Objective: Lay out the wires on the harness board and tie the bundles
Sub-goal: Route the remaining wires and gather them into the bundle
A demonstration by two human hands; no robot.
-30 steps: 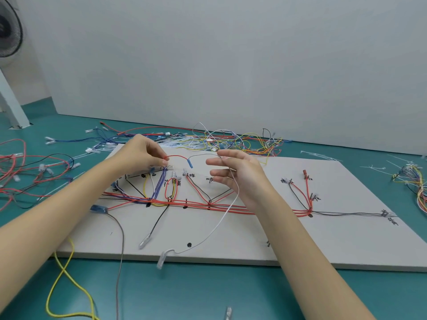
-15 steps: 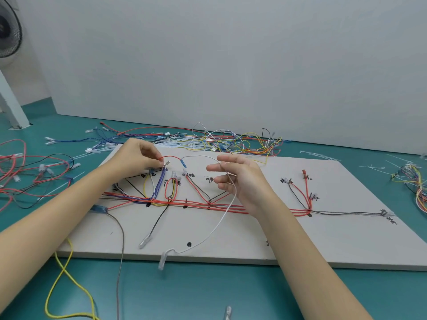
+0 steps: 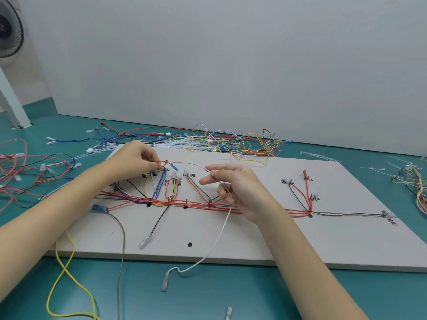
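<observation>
A pale harness board (image 3: 300, 245) lies on the teal table, carrying routed red, blue, yellow and black wires (image 3: 265, 210) along marked paths. My left hand (image 3: 134, 159) pinches the end of a short red wire (image 3: 161, 162) at the board's upper left. My right hand (image 3: 240, 188) holds a long white wire (image 3: 221, 234) between thumb and fingers above the board's middle. That white wire arcs from a blue terminal (image 3: 175, 168) near my left hand, through my right hand, and hangs down past the front edge to a clear connector (image 3: 165, 281).
A tangle of loose coloured wires (image 3: 231, 142) lies behind the board. More red and black wires (image 3: 27, 176) spread at the left, another bundle (image 3: 413, 183) at the far right. A yellow wire (image 3: 62, 273) and a grey wire (image 3: 120, 262) trail off the front left. White cable ties (image 3: 318, 155) lie at the back right.
My left hand has shifted slightly along the red wire's end. My right hand has closed its fingers on the white wire and drawn it a little to the right.
</observation>
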